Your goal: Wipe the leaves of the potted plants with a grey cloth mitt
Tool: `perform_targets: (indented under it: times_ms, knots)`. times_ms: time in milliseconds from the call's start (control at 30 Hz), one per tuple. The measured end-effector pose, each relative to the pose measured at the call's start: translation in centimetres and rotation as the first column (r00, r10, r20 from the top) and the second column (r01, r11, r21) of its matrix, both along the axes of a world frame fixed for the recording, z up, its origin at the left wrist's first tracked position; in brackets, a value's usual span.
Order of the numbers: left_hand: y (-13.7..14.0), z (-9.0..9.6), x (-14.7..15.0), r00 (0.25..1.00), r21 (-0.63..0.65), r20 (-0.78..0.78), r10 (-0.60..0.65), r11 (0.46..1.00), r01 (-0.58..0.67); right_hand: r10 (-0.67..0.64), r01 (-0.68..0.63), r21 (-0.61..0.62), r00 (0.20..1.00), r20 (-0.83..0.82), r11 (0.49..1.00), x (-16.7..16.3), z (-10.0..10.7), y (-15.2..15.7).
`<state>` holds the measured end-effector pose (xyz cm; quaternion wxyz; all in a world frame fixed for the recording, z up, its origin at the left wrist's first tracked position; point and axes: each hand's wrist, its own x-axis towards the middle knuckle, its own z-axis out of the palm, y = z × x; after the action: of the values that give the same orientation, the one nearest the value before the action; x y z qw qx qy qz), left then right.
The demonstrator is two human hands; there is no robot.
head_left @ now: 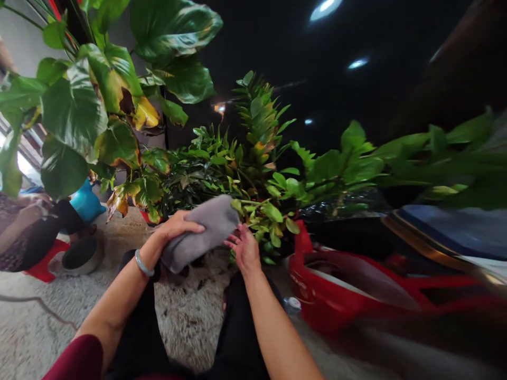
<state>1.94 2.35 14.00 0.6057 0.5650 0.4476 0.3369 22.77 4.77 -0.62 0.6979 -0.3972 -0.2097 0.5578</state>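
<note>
Per my head-cam feed: L hand (177, 227), w/ pale smooth bangle (143, 264) at wrist, is clamped on a soft grey folded cloth (209, 224), thumb on top, other fingers hidden. Cloth is held above the rough grey floor (188, 322), its R end near the green oval-leaved plant (273, 212). R hand (249, 252): fingers apart, slightly curled, just beside cloth's R end; contact I can't confirm. Further R, a red open-topped bag (328, 303) bears pale lettering (299, 287) on its side, too blurred for me to read.
</note>
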Motion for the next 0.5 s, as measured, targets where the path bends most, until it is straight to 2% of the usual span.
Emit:
perform_targets:
  times_ms: [100, 167, 233, 267, 300, 367, 433, 500]
  knots:
    - [2.4, 2.0, 2.0, 0.962, 0.111, 0.187, 0.199, 0.969, -0.222, 0.003, -0.003, -0.013, 1.000, -0.013, 1.000, -0.1, 0.5, -0.3]
    - [3.6, 1.3, 3.3, 0.932, 0.128, 0.218, 0.291, 0.938, -0.323, -0.003, 0.003, -0.009, 1.000, -0.021, 1.000, -0.2, 0.7, -0.3]
    - [3.8, -0.9, 3.8, 0.938, 0.094, 0.091, 0.334, 0.935, -0.342, -0.011, 0.011, -0.014, 1.000, -0.023, 1.000, -0.4, 0.7, -0.1]
    - [3.3, -2.3, 3.5, 0.947, 0.062, -0.019, 0.321, 0.945, -0.320, -0.012, 0.011, -0.022, 1.000, -0.022, 1.000, -0.4, 0.6, 0.0]
    - [2.4, -3.5, 2.9, 0.958, 0.026, -0.132, 0.255, 0.967, -0.254, -0.009, 0.009, -0.035, 1.000, -0.020, 0.999, -0.4, 0.5, 0.1]
    - [0.0, -4.9, 1.1, 0.969, -0.046, -0.228, 0.096, 0.993, -0.109, 0.006, -0.006, -0.066, 1.000, -0.009, 0.998, -0.3, 0.2, 0.2]
    - [-2.4, -4.3, -0.9, 0.985, -0.096, -0.168, -0.030, 0.995, 0.014, 0.028, -0.028, -0.083, 1.000, 0.002, 0.996, -0.3, 0.0, 0.2]
    - [-3.5, -1.9, -2.3, 0.997, -0.075, -0.065, -0.041, 0.997, 0.036, 0.048, -0.047, -0.083, 0.999, 0.010, 0.995, -0.3, 0.1, 0.1]
